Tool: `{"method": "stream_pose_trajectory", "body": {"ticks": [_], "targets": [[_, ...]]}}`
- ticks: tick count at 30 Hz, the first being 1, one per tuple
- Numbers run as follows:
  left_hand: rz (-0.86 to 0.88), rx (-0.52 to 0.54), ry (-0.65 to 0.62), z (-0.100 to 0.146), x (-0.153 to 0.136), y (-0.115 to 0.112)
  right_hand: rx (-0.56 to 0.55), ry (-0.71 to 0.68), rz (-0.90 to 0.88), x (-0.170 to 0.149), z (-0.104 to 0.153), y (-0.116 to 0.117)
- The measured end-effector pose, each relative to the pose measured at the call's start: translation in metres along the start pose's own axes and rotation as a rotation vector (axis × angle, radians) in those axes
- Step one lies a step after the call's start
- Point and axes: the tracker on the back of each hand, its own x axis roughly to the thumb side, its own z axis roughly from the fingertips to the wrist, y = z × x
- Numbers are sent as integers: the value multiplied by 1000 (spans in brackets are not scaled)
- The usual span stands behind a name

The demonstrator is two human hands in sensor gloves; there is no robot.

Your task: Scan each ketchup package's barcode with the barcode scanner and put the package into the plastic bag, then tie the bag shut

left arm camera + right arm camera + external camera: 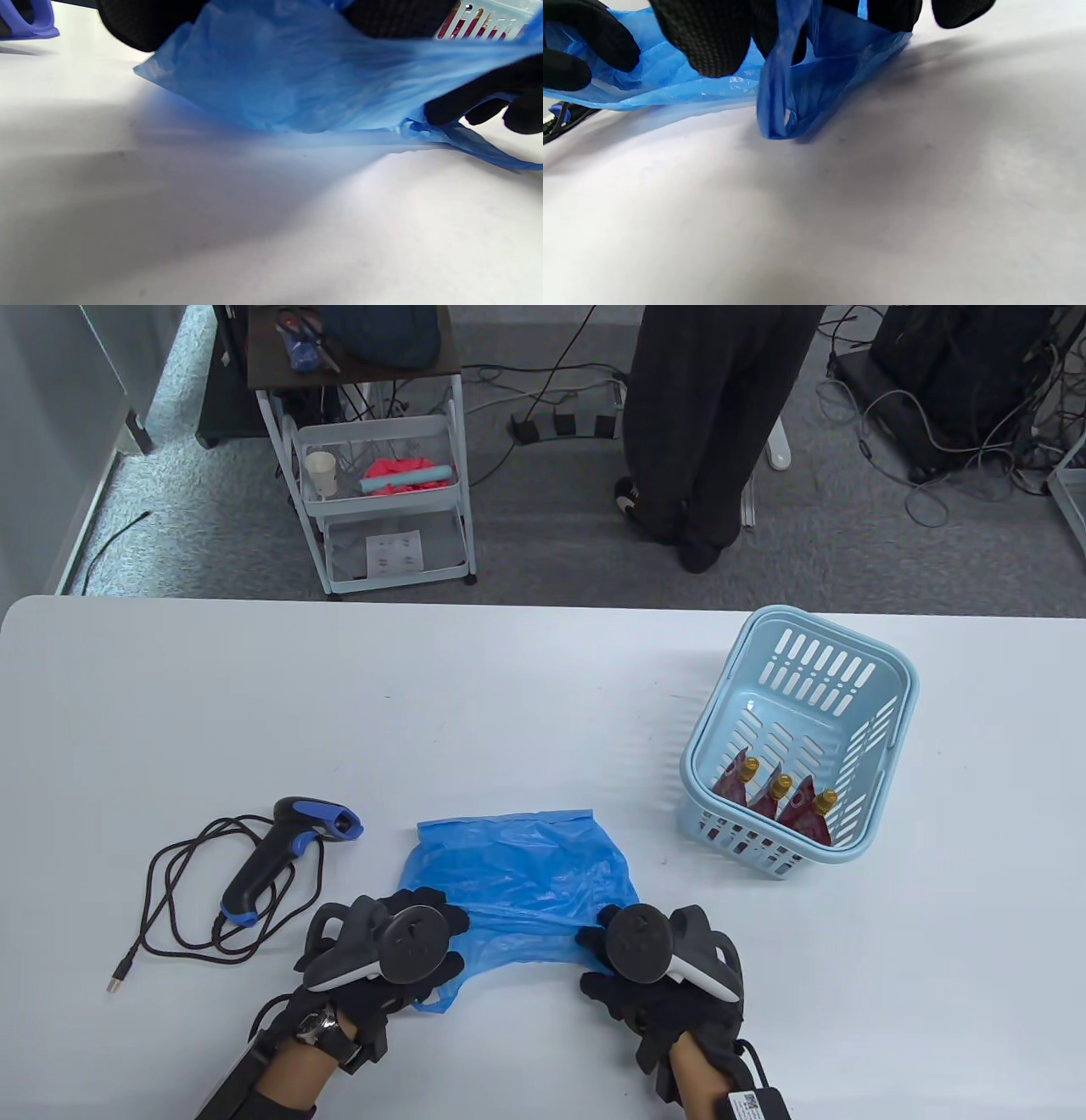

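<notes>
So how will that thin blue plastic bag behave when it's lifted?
The thin blue plastic bag is probably floppy: it creases and sags between the left hand and right hand. It looks flat, so it's likely very light.

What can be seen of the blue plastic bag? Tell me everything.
The blue plastic bag is thin, translucent, crinkled film, lying mostly flat on the white table between the barcode scanner and the light blue basket. Its near edge is lifted and stretched between the left hand and the right hand, whose fingers pinch the film. A handle loop hangs from the right hand to the table. No package shows inside it.
</notes>
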Motion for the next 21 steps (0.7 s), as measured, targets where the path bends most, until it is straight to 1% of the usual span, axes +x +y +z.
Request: {"method": "stream_pose_trajectory", "body": {"ticks": [3, 4, 6, 9, 17, 21], "targets": [[39, 13, -16, 1, -1, 3, -105, -13, -15, 1, 4, -4], [74, 33, -28, 2, 0, 5, -172, -20, -28, 2, 6, -6], [109, 58, -43, 3, 0, 9, -263, -26, -62, 2, 9, -10], [162, 86, -63, 5, 2, 15, -348, -27, -76, 4, 15, -17], [264, 146, -88, 10, -1, 31, -500, -52, -71, 14, 34, -41], [309, 178, -99, 14, -4, 40, -543, -84, -79, 19, 43, -54]]}}
